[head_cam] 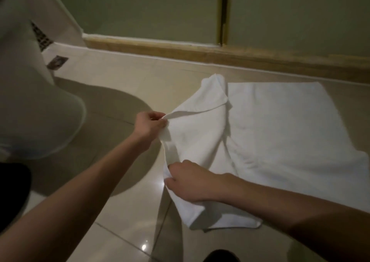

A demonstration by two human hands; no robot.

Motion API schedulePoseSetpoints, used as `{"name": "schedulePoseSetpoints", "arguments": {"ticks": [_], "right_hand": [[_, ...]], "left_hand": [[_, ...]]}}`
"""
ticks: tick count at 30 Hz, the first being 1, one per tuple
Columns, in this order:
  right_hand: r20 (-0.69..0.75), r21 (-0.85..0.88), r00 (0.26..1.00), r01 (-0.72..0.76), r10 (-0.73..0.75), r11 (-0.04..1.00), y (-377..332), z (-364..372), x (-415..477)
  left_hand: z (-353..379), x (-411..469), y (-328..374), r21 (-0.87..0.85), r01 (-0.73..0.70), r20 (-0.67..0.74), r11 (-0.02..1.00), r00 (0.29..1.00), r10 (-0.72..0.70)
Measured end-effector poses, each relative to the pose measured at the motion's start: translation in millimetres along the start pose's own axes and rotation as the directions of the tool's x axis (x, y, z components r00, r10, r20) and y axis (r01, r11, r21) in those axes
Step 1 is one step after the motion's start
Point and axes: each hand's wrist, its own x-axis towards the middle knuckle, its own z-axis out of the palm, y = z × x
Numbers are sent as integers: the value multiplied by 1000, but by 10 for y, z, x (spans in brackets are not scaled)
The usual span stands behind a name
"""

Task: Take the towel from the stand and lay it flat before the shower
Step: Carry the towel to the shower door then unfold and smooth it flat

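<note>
Pinching the white towel's folded left edge, left hand and right hand gripped it to spread it flat on the floor tiles

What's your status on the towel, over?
Left hand and right hand both pinching the towel at its left edge. Right half flat on the floor before the shower threshold; left half still folded over. Nothing in the way.

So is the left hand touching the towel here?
Touching. The head view shows the left hand pinching the raised edge of the towel.
</note>
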Motion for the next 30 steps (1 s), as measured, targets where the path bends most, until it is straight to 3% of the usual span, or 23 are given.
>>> {"name": "schedulePoseSetpoints", "arguments": {"ticks": [9, 16, 23, 26, 28, 30], "right_hand": [[55, 96, 996, 71, -76, 993, -412, 623, 805], [77, 105, 989, 115, -124, 988, -536, 932, 1181], [229, 197, 943, 198, -241, 960, -334, 836, 1344], [135, 223, 947, 257, -291, 940, -244, 685, 1304], [12, 177, 965, 257, -264, 950, -116, 528, 1301], [-141, 103, 965, 236, -221, 966, 56, 341, 1304]], "left_hand": [[-545, 289, -440, 361, 57, -334, 931, 940, 72], [-845, 478, -778, 513, 124, -362, 849, 929, 83], [-870, 531, -994, 597, 233, -379, 768, 925, 14], [-716, 503, -990, 686, 171, -365, 707, 922, 131], [-579, 465, -967, 803, 84, -290, 590, 920, 264], [-428, 416, -918, 831, -19, -189, 557, 931, 314]]}}
